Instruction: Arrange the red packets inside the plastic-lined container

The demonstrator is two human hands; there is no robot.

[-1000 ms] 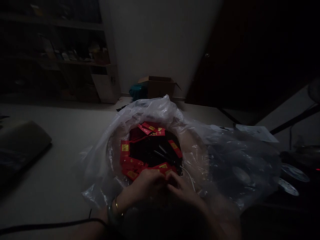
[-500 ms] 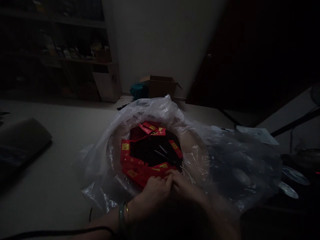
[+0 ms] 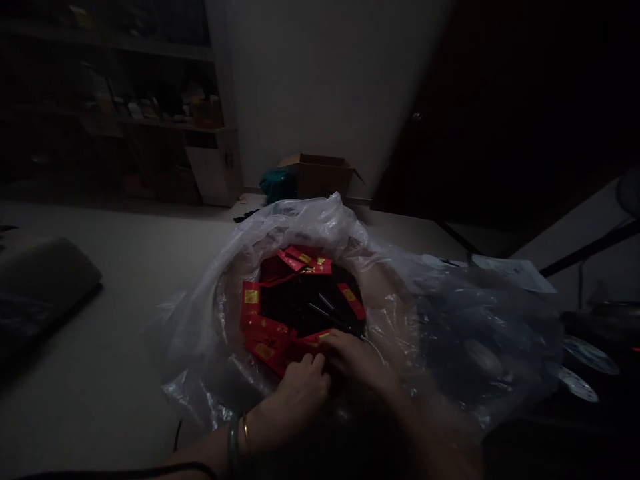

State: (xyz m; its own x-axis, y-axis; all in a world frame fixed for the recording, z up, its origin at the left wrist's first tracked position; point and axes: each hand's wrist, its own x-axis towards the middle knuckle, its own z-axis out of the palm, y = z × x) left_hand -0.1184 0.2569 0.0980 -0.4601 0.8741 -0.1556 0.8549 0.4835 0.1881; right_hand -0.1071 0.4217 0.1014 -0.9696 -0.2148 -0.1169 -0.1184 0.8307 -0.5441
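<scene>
A clear plastic bag is spread around a round container whose middle holds dark material. Red paper packets with gold patches ring that material. At the near side, my left hand has its fingers curled against the edge of a red packet. My right hand bends over the same red packet from the right, its fingertips partly hidden. Two thin shiny rods lie on the dark material, and a pale cord runs beside my right hand. A green bangle and a gold bracelet circle my left wrist.
An open cardboard box and a teal bag stand by the wall. Shelves with small items are at the back left. Patterned oval objects lie on the right, in dim light. A black cable crosses the lower left.
My two hands, which were together at the fingertips, have moved apart. The left hand has shifted left and down, the right slightly left over the red packet.
</scene>
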